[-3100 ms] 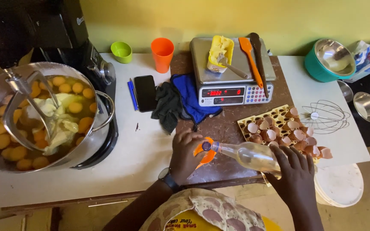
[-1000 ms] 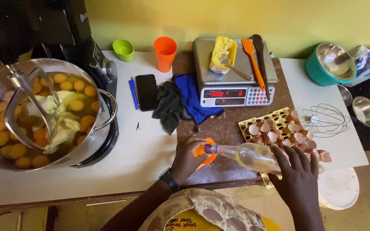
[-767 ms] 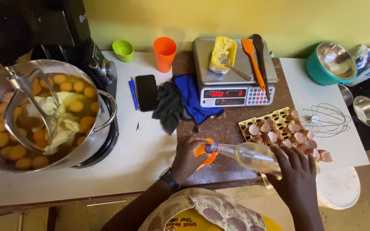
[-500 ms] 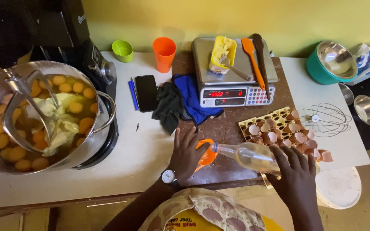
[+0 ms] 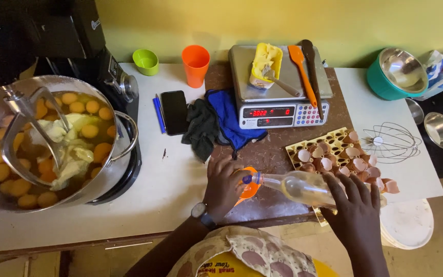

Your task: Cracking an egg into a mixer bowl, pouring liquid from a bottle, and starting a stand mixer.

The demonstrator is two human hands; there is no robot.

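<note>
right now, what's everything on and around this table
mixer bowl: one, steel, far left, holding egg yolks and butter
small cup: one, green, back left
tall cup: one, orange, back centre
phone: one, black, beside a blue pen
cloths: two, dark grey and blue, left of the scale
scale: one, steel, carrying a yellow tub and two spatulas
egg tray: one, yellow, full of shells
whisk: one, wire, right of the tray
teal bowl: one, back right
bottle: one, clear, tilted over an orange spoon
left hand: holds the spoon
right hand: grips the bottle
</note>
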